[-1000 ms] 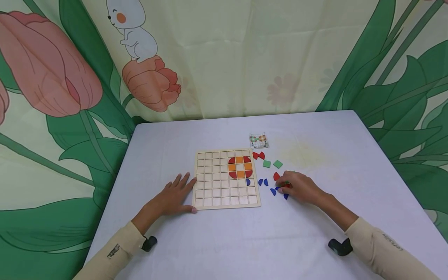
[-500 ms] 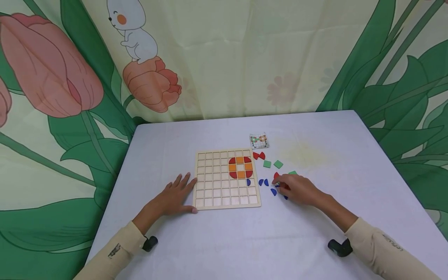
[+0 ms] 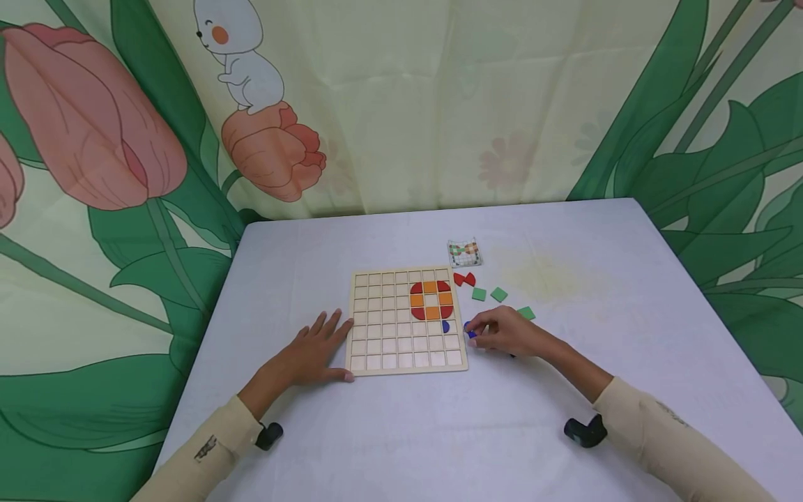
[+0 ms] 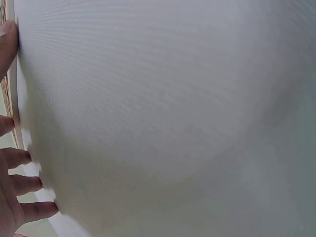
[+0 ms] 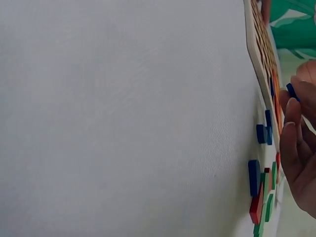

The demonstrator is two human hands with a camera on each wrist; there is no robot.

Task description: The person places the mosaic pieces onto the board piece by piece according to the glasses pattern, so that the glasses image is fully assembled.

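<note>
From the head view, the left hand (image 3: 311, 354) lay flat with straight fingers against the wooden grid board (image 3: 405, 320) on the desk (image 3: 564, 265), while the right hand (image 3: 502, 332) pinched a blue piece (image 3: 470, 330) just beside the board's right edge. In the left wrist view, spread fingers (image 4: 15, 183) touched the board's side. In the right wrist view, the blue piece (image 5: 291, 91) sat at the fingertips; so shallow a pinch might let it slip among the loose pieces (image 5: 256, 197).
</note>
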